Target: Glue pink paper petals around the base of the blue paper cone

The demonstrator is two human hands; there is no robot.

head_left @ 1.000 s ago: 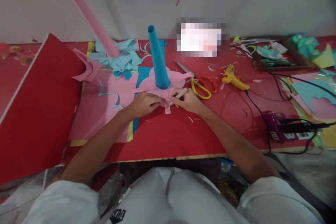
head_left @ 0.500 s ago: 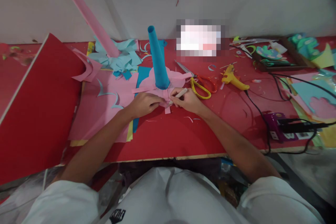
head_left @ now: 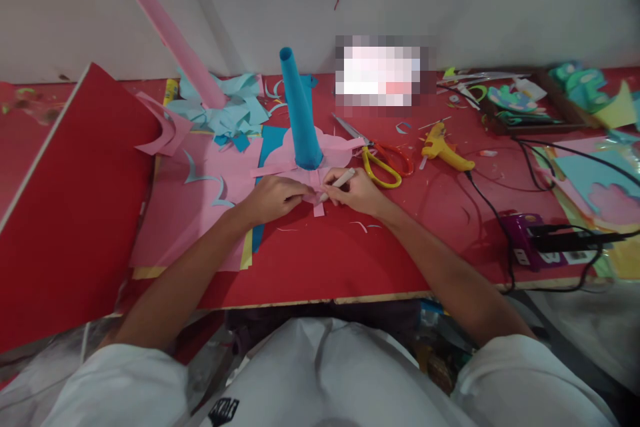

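A tall blue paper cone [head_left: 300, 113] stands upright on a pink flower-shaped paper base [head_left: 335, 152] on the red table. My left hand [head_left: 273, 199] rests with curled fingers on the near edge of that base, pressing a pink paper strip [head_left: 319, 207]. My right hand [head_left: 355, 190] is closed round a pale stick [head_left: 339, 183] like a glue stick, its tip pointing at the strip beside my left fingers.
Yellow-handled scissors [head_left: 383, 163] and a yellow glue gun [head_left: 443, 148] lie right of the cone. A purple power strip [head_left: 525, 240] with black cables sits at right. Pink sheets [head_left: 200, 207], blue scraps [head_left: 225, 110], a leaning pink tube [head_left: 173, 37] and a red board [head_left: 65, 213] fill the left.
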